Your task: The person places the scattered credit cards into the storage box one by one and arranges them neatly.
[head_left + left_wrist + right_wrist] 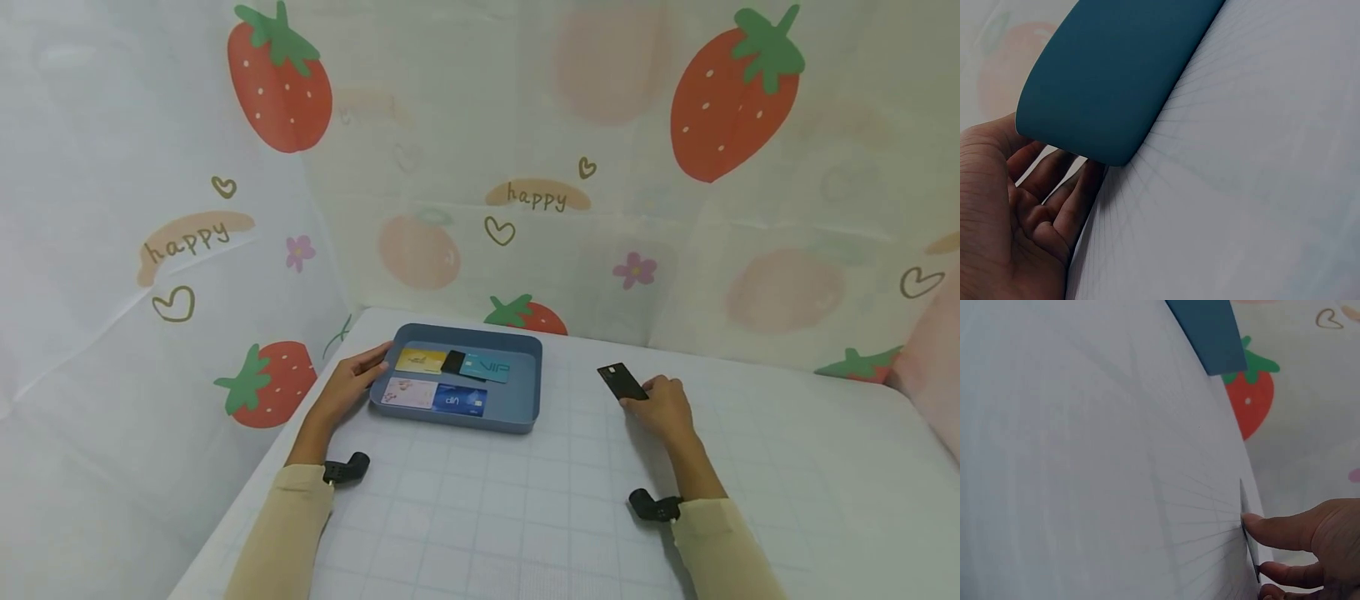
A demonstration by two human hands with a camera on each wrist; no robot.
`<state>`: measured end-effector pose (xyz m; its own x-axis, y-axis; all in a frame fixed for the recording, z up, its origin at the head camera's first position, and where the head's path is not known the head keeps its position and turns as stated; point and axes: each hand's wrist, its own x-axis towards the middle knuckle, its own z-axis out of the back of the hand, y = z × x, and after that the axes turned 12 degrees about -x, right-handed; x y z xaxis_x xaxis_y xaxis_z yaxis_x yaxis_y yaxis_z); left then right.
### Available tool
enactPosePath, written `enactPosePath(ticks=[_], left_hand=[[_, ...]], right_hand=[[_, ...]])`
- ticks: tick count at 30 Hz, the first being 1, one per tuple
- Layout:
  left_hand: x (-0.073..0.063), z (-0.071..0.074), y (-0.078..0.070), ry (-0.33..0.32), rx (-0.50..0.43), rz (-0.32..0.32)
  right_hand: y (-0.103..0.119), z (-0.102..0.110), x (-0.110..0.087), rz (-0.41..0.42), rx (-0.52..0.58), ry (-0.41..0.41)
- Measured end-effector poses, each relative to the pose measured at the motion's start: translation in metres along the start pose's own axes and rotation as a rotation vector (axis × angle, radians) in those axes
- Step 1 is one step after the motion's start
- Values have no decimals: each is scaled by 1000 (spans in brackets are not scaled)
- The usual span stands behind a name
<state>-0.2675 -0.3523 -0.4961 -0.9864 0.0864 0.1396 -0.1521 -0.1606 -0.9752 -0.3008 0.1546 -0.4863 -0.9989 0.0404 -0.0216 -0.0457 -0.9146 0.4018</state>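
In the head view, my left hand [347,390] grips the left side of a blue-grey tray [534,392], its thumb at the rim. The left wrist view shows that hand's fingers [1063,215] against the outside of the tray's wall [1110,75]. Inside the tray lie a yellow card [420,360], a teal VIP card [491,367] overlapping a black card [453,362], a pale pink card [408,392] and a dark blue card [459,400]. Right of the tray, my right hand [663,408] pinches another black card [621,381] by one end, low over the table.
A white table [480,517] with a faint grid cover carries the tray. Behind it and on the left hangs a pale curtain [450,125] printed with strawberries. A pink surface [933,358] stands at the right edge. Each wrist wears a small black camera [348,468].
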Motion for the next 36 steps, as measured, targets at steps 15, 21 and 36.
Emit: enactPosePath(ticks=[15,21,36], left_hand=[[0,2,2,2,1,0],[0,1,1,1,-4,6],[-2,-1,-3,-9,19,10]], right_hand=[[-3,3,3,-36,100,13],[-6,3,3,-23,107,-7],[-8,6,2,-37,232,-62]])
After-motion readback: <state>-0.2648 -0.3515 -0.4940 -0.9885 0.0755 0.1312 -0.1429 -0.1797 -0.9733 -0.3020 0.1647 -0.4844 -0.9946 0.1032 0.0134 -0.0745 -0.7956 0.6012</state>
